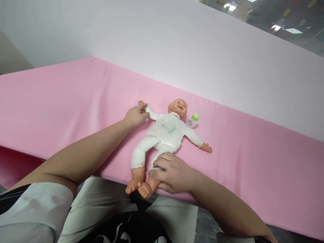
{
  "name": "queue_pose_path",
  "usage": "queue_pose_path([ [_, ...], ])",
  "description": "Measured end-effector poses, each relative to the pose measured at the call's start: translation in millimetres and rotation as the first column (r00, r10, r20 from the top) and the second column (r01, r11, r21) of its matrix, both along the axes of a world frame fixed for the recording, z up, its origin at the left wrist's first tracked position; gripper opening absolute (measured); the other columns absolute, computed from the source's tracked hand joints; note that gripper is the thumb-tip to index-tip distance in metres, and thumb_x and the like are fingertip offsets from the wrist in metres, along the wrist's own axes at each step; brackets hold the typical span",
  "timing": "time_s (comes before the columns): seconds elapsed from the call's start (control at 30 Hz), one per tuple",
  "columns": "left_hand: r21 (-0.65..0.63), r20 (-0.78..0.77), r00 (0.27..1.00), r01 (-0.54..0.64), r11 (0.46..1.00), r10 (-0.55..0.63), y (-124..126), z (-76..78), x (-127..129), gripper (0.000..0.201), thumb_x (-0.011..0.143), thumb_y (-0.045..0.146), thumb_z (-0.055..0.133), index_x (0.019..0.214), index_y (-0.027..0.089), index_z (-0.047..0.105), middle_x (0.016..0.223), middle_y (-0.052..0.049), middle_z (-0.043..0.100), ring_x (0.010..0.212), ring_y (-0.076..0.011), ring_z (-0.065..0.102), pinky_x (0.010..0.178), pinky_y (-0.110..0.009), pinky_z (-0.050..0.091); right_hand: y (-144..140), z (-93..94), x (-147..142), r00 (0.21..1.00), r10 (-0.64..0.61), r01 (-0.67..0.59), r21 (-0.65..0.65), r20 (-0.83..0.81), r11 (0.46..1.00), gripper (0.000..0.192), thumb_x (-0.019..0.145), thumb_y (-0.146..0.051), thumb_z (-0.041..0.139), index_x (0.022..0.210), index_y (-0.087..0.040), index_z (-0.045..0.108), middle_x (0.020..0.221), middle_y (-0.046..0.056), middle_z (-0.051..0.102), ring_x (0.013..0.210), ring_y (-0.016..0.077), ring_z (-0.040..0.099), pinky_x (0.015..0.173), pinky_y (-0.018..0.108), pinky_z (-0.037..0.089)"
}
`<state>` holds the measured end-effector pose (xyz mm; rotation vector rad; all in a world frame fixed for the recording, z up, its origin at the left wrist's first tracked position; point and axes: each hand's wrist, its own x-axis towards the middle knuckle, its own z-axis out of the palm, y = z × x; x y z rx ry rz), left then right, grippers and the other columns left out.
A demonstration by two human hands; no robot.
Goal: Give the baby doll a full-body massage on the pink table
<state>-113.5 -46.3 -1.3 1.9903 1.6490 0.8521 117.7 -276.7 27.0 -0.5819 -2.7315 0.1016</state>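
Note:
A baby doll [165, 130] with a white cloth body lies on its back, its bald head toward the wall and its feet at the table's near edge. My left hand [137, 115] is closed around the doll's outstretched arm on the left, close to its small plastic hand. Lower down, my right hand [174, 172] wraps over the doll's lower leg on the right, just above the foot. Beside the doll's head, a small clear bottle with a green cap [193, 120] lies tilted on the cloth.
A pink cloth [253, 162] covers the long table, with some soft creases. Behind it rises a white wall [152, 44], with a dark reflective panel [278, 20] at the upper right. My legs [101, 199] are close under the front edge.

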Motion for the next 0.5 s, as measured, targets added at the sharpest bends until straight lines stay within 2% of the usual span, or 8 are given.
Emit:
queue_pose_path([
  [0.13,-0.007,-0.280,0.959,0.037,0.999,-0.037,-10.4,12.4,-1.8,0.065,0.093,0.054,0.055,0.149,0.024,0.058,0.120,-0.017,0.075,0.116,-0.0436,0.068,0.099,-0.056,0.053,2.4,6.5,2.5,0.998,0.004,-0.010,-0.087,-0.066,0.996,0.033,0.098,-0.050,0.069,0.116,-0.022,0.070,0.103,0.007,0.071,0.095,0.0231,0.061,0.090,0.041,0.052],
  [0.23,-0.048,-0.392,0.919,0.023,0.999,-0.040,-21.2,19.0,-1.4,0.057,0.094,0.057,0.051,0.138,0.021,0.062,0.116,-0.020,0.073,0.109,-0.0449,0.068,0.094,-0.058,0.053,9.7,9.1,12.5,0.962,-0.006,-0.039,-0.163,-0.272,0.986,0.042,0.095,-0.049,0.071,0.124,-0.020,0.066,0.108,0.009,0.074,0.095,0.0225,0.066,0.089,0.039,0.055],
  [0.27,-0.048,-0.404,0.914,0.016,0.999,-0.034,-24.4,20.1,-1.0,0.056,0.093,0.058,0.053,0.133,0.020,0.064,0.117,-0.021,0.072,0.108,-0.0447,0.068,0.094,-0.058,0.052,13.9,8.7,17.4,0.940,-0.052,-0.004,-0.166,-0.337,0.986,0.039,0.095,-0.047,0.070,0.123,-0.020,0.066,0.106,0.009,0.075,0.094,0.0224,0.067,0.086,0.038,0.056],
  [0.33,-0.001,-0.402,0.916,0.003,1.000,-0.003,-30.3,20.7,0.9,0.055,0.090,0.060,0.058,0.127,0.021,0.067,0.124,-0.023,0.068,0.112,-0.0456,0.066,0.097,-0.059,0.051,24.4,6.3,28.8,0.883,-0.240,0.180,-0.181,-0.403,0.967,0.023,0.098,-0.039,0.065,0.111,-0.021,0.068,0.098,0.007,0.076,0.088,0.0221,0.068,0.081,0.037,0.055],
  [0.37,0.043,-0.394,0.919,0.007,0.999,0.011,-33.1,20.5,2.9,0.055,0.089,0.060,0.060,0.126,0.021,0.069,0.127,-0.023,0.066,0.116,-0.0466,0.064,0.100,-0.060,0.050,30.4,4.7,34.6,0.835,-0.374,0.316,-0.205,-0.404,0.926,0.016,0.100,-0.036,0.061,0.103,-0.022,0.068,0.092,0.006,0.075,0.084,0.0218,0.067,0.078,0.036,0.054],
  [0.4,0.094,-0.380,0.925,0.024,0.995,0.014,-36.0,20.0,5.6,0.054,0.089,0.059,0.060,0.126,0.020,0.070,0.130,-0.023,0.064,0.120,-0.0474,0.061,0.103,-0.061,0.049,36.5,3.0,39.9,0.770,-0.512,0.452,-0.241,-0.380,0.859,0.015,0.101,-0.033,0.057,0.095,-0.023,0.067,0.088,0.005,0.074,0.080,0.0213,0.066,0.075,0.035,0.052],
  [0.47,0.171,-0.320,0.947,0.102,0.980,-0.043,-41.9,18.5,13.4,0.052,0.092,0.054,0.058,0.130,0.021,0.070,0.134,-0.021,0.062,0.127,-0.0459,0.058,0.107,-0.060,0.047,47.8,-0.1,48.2,0.629,-0.736,0.667,-0.312,-0.251,0.677,0.022,0.103,-0.031,0.051,0.086,-0.023,0.062,0.080,0.003,0.071,0.073,0.0208,0.064,0.069,0.034,0.047],
  [0.5,0.187,-0.269,0.957,0.164,0.969,-0.110,-44.9,17.5,18.2,0.053,0.093,0.053,0.057,0.133,0.021,0.070,0.135,-0.019,0.062,0.128,-0.0431,0.059,0.109,-0.058,0.048,52.3,-1.4,50.8,0.571,-0.805,0.739,-0.326,-0.162,0.590,0.026,0.104,-0.034,0.049,0.083,-0.024,0.060,0.077,0.003,0.070,0.071,0.0211,0.062,0.067,0.033,0.045],
])
